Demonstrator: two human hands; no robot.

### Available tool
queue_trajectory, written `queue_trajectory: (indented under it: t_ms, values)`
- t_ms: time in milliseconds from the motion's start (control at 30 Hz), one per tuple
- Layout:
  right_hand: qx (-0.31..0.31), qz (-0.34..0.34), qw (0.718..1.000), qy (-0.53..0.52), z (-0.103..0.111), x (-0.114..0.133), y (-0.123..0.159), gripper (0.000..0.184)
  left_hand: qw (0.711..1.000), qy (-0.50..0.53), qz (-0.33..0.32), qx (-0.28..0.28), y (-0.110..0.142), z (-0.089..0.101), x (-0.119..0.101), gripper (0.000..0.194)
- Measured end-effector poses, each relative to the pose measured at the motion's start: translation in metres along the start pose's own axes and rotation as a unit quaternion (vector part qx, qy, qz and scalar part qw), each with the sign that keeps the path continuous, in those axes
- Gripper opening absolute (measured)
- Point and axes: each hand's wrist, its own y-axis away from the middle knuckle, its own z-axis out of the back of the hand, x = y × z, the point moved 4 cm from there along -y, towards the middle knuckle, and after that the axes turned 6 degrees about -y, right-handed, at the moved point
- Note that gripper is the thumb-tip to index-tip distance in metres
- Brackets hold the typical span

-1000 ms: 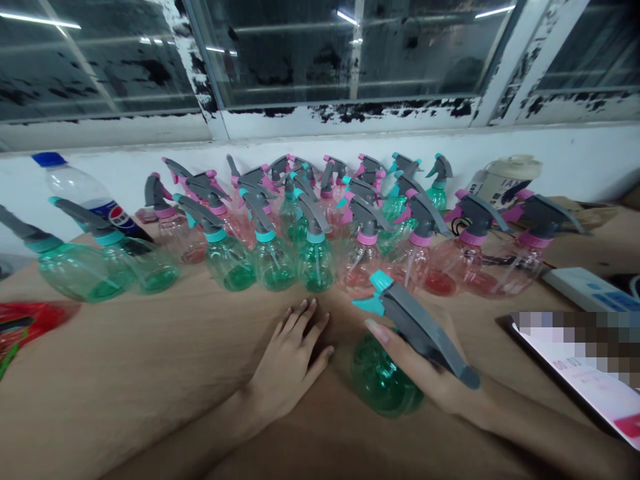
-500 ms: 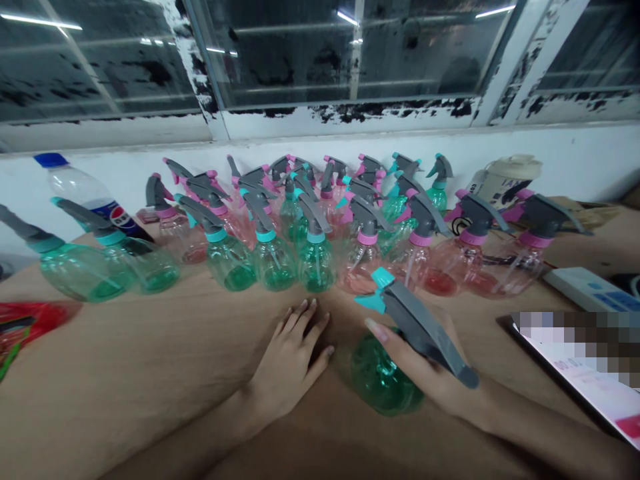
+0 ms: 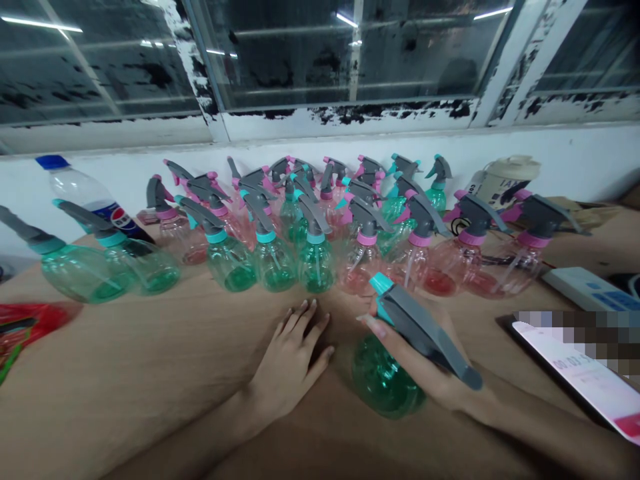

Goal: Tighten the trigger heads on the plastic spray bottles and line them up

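Note:
My right hand (image 3: 430, 373) is wrapped around the neck of a green spray bottle (image 3: 385, 383) with a grey and turquoise trigger head. The thumb lies along the near side, and a fingertip shows by the turquoise trigger below the nozzle. The other fingers are mostly hidden behind the head. Flat on the wooden table (image 3: 150, 373), my left hand (image 3: 290, 363) rests palm down with its fingers spread, holding nothing. Just beyond it stand green spray bottles (image 3: 317, 263) with turquoise collars. Pink spray bottles (image 3: 453, 270) with pink collars stand behind the held bottle.
Several more spray bottles fill the back by the wall. A Pepsi bottle (image 3: 107, 207) stands back left, near a red packet (image 3: 35, 333). At right lie a phone (image 3: 575, 373) and a white power strip (image 3: 590, 287). A pale cup (image 3: 507, 183) is at back right.
My right index finger has curled in at the trigger of the held spray bottle, and the turquoise trigger no longer sticks out. My left hand stays in place.

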Motion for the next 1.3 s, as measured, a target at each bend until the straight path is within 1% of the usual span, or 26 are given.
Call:
queue_trajectory:
  t_ms: [67, 167, 300, 400, 467, 500, 600, 667, 800, 1000, 1100, 1167, 1300]
  values:
    - [0.002, 0.004, 1.0, -0.007, 0.0, 0.001, 0.0, 0.008, 1.0, -0.004, -0.001, 0.0, 0.0, 0.0, 0.0, 0.046]
    - [0.007, 0.009, 1.0, -0.013, 0.0, 0.001, 0.001, 0.003, 1.0, -0.005, 0.0, 0.002, 0.0, -0.001, 0.001, 0.046]
    - [-0.001, 0.01, 1.0, 0.011, 0.0, -0.001, 0.004, 0.016, 1.0, -0.003, -0.001, 0.004, 0.0, -0.001, 0.0, 0.046]
    - [-0.008, 0.01, 0.999, 0.035, 0.0, -0.001, 0.006, 0.012, 1.0, 0.0, 0.001, -0.002, 0.0, 0.0, 0.0, 0.045]
    - [-0.011, 0.006, 0.999, 0.029, -0.001, -0.002, 0.006, 0.009, 1.0, 0.0, 0.001, -0.005, 0.0, -0.001, 0.001, 0.045]
    - [-0.012, -0.001, 1.0, 0.021, -0.001, -0.002, 0.007, 0.011, 1.0, -0.001, 0.001, -0.007, 0.001, -0.001, 0.001, 0.045]
    - [-0.02, -0.015, 1.0, -0.002, -0.001, -0.006, 0.009, 0.024, 1.0, -0.002, 0.0, -0.016, 0.001, -0.002, 0.001, 0.045]
    - [-0.022, -0.019, 1.0, -0.004, -0.001, -0.009, 0.011, 0.028, 1.0, 0.001, 0.001, -0.02, 0.002, -0.002, 0.001, 0.044]
    - [-0.017, -0.025, 1.0, -0.004, -0.001, -0.012, 0.012, 0.025, 1.0, 0.009, 0.001, -0.022, 0.002, -0.003, 0.001, 0.044]
    - [-0.018, -0.036, 0.999, -0.007, -0.001, -0.014, 0.012, 0.026, 1.0, 0.018, 0.004, -0.004, 0.001, -0.004, 0.002, 0.044]
    - [-0.013, -0.046, 0.999, -0.011, -0.001, -0.016, 0.013, 0.025, 0.999, 0.045, 0.008, 0.003, 0.002, -0.002, 0.001, 0.044]
    - [-0.016, -0.035, 0.999, -0.022, -0.001, -0.015, 0.013, 0.026, 0.997, 0.08, 0.005, 0.005, 0.004, 0.002, -0.001, 0.043]
    - [-0.023, -0.008, 0.999, -0.042, -0.002, -0.014, 0.013, 0.033, 0.983, 0.18, -0.029, 0.003, 0.011, 0.013, -0.012, 0.042]
